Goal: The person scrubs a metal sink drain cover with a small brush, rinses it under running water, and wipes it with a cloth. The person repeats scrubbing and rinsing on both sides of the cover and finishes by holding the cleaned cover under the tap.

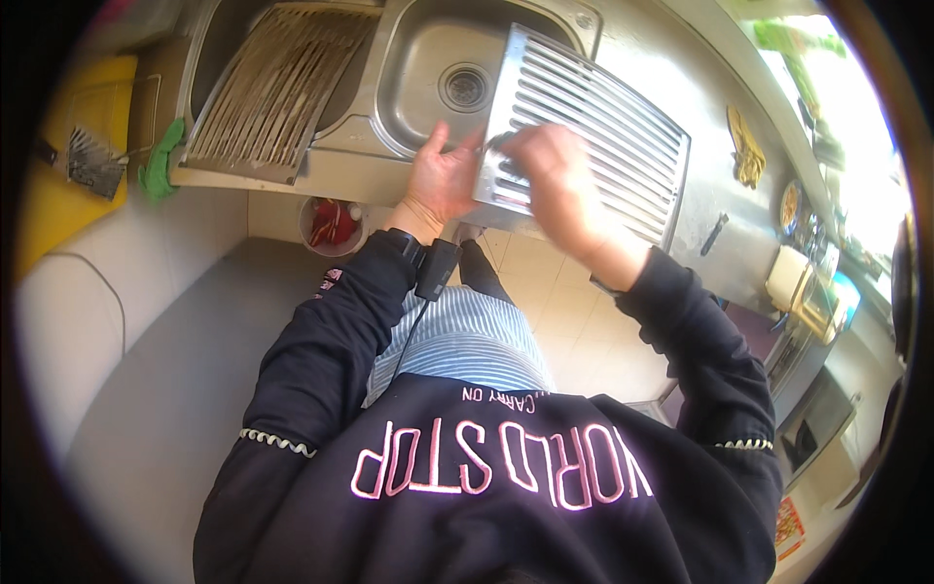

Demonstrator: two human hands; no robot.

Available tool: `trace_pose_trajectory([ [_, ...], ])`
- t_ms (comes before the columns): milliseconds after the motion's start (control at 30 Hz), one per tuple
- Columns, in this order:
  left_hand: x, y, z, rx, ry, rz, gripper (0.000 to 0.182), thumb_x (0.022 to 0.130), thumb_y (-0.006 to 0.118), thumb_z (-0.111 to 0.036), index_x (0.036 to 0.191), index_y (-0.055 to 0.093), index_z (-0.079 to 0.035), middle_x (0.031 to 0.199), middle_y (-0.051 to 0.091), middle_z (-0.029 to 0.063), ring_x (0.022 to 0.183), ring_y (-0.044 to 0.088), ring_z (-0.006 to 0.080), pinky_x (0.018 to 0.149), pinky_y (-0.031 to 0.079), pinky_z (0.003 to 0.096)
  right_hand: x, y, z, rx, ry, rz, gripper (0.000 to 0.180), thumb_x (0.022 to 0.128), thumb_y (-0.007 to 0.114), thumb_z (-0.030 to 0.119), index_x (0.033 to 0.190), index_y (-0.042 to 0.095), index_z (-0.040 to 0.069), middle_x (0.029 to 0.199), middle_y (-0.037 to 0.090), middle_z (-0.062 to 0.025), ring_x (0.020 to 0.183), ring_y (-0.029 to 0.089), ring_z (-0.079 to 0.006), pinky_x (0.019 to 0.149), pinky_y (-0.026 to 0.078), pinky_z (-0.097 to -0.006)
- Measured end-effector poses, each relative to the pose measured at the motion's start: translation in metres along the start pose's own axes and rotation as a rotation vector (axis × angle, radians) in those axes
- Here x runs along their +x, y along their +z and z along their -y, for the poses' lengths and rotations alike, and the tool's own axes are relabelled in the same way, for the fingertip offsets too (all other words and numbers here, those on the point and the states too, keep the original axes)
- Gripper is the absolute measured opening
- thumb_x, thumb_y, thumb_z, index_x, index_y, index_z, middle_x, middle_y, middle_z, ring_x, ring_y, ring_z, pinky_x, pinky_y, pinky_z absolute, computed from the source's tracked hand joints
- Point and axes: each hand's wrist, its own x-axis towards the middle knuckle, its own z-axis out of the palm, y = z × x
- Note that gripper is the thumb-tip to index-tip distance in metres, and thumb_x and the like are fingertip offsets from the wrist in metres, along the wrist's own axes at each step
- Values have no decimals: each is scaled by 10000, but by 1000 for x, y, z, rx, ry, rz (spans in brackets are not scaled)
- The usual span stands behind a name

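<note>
A slotted metal panel (pixel 584 109), shiny and dripping with light, lies tilted over the right part of the sink basin (pixel 416 95) and the steel counter. At its near left edge is my left hand (pixel 446 175), thumb spread; whether its fingers grip the edge is hidden. My right hand (pixel 551 164), blurred, is bent over the panel's left part, with a dark metallic scourer (pixel 503 146) at its fingertips. A second slotted panel (pixel 277 87), brown and dirty-looking, rests across the left basin.
A green glove (pixel 162 160) and a yellow board (pixel 95 153) with a brush-like item lie left. On the right counter are a yellow glove (pixel 746 150), a dark-handled tool (pixel 714 233) and containers (pixel 803 288). Below the counter stands a bucket (pixel 332 226) holding something red.
</note>
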Motion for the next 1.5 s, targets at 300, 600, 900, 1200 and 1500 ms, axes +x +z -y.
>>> trace_pose_trajectory([
  [300, -3, 28, 34, 577, 271, -135, 694, 862, 728, -64, 1457, 373, -103, 1348, 519, 53, 1254, 506, 174, 1060, 425, 367, 46, -9, -3, 14, -180, 263, 349, 727, 645, -23, 1070, 635, 42, 1169, 598, -124, 1103, 544, -348, 945, 471, -411],
  [600, -7, 29, 49, 685, 383, -401, 441, 897, 534, 5, 1332, 541, -74, 1120, 634, 22, 983, 631, 117, 874, 547, 313, 103, 12, -90, -430, -419, 497, 308, 697, 612, 1, 994, 666, 59, 1074, 604, -101, 1079, 537, -327, 888, 509, -398],
  [900, -5, 19, 37, 495, 382, -346, 611, 877, 500, 87, 1461, 455, -86, 1214, 645, 56, 1020, 640, 137, 900, 538, 315, 80, 15, -127, -278, 299, -240, 352, 879, 569, 6, 1204, 669, 95, 1143, 678, -142, 1082, 642, -328, 954, 493, -409],
  [1200, -4, 8, 33, 385, 376, -375, 584, 868, 506, 112, 1418, 482, -82, 1203, 640, 73, 1045, 632, 201, 898, 530, 386, 86, 40, -83, -148, 578, -9, 134, 728, 677, 27, 856, 718, 29, 797, 692, -211, 762, 678, -402, 700, 542, -479],
  [1500, -9, 32, 6, 275, 133, -257, 519, 955, 481, -357, 1371, 472, -47, 1278, 583, 125, 1159, 566, 277, 987, 460, 514, 9, 42, -21, 41, 295, -13, 332, 694, 573, -96, 991, 677, 10, 1040, 652, -169, 994, 584, -400, 902, 491, -446],
])
